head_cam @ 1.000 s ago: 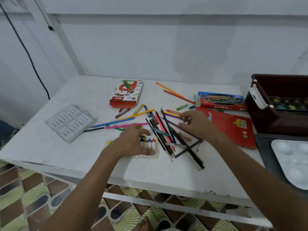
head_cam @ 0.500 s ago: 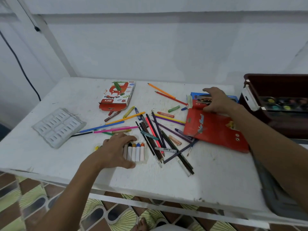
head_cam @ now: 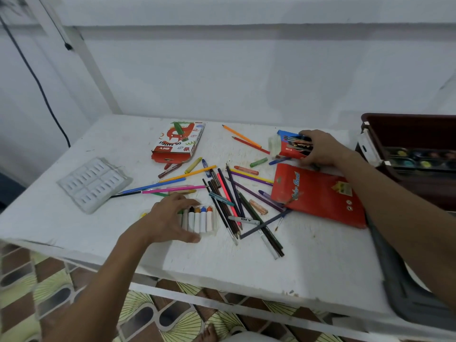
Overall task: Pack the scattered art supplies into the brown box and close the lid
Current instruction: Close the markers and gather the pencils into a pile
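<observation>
Coloured pencils and pastels [head_cam: 237, 193] lie scattered across the middle of the white table [head_cam: 74, 230]. My left hand [head_cam: 170, 218] rests on a clear tray of pastel sticks [head_cam: 201, 219] near the front edge, fingers curled around its left side. My right hand [head_cam: 320, 149] grips the blue and red brush box [head_cam: 287, 146] at the back right, tilting its far end up. The brown box [head_cam: 409, 129] stands open at the right edge with a paint set [head_cam: 419, 159] inside.
A red colour-pencil packet [head_cam: 318, 196] lies under my right forearm. An oil pastels carton [head_cam: 179, 141] sits at the back centre. A clear plastic insert tray [head_cam: 95, 183] lies at the left. A dark grey lid [head_cam: 399, 287] lies at the front right edge.
My right hand left the pencil pile, reached to the back right and closed on the blue and red brush box. My left hand stayed on the pastel tray.
</observation>
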{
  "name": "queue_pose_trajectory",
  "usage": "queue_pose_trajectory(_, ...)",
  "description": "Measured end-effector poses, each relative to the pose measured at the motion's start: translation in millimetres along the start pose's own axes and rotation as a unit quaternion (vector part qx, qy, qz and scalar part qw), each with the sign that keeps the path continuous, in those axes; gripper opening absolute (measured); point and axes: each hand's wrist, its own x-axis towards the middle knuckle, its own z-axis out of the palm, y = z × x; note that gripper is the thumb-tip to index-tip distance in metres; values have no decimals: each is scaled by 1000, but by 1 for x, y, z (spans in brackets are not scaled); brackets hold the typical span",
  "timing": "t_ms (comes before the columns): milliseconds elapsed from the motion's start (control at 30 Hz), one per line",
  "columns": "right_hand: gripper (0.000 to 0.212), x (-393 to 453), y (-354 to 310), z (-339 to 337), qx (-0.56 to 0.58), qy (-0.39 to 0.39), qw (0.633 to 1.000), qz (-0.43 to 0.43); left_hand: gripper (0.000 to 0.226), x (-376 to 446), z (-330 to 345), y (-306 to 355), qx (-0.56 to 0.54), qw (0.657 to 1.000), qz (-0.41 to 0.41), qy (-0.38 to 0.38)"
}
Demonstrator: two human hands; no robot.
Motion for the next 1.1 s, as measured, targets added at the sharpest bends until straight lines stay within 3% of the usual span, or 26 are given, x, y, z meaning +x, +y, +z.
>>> queue_pose_trajectory(233, 99, -26, -47, -1, 13, 21, 998, -64, 92, -16, -11, -14, 45, 998, -33, -6)
queue_pose_trajectory(500, 99, -94, -115, 23, 44, -43, 991, -117, 86, -20, -18, -8, 56, 998, -30, 5)
queue_pose_trajectory(900, 105, -172, -97, 55, 55, -81, 994, -44, 87, -25, -34, 10, 32, 999, 15, 41)
queue_pose_trajectory(1100, 109, -186, -92, 62, 91, -89, 992, -17, 84, -15, -32, 39, 68, 995, 73, 3)
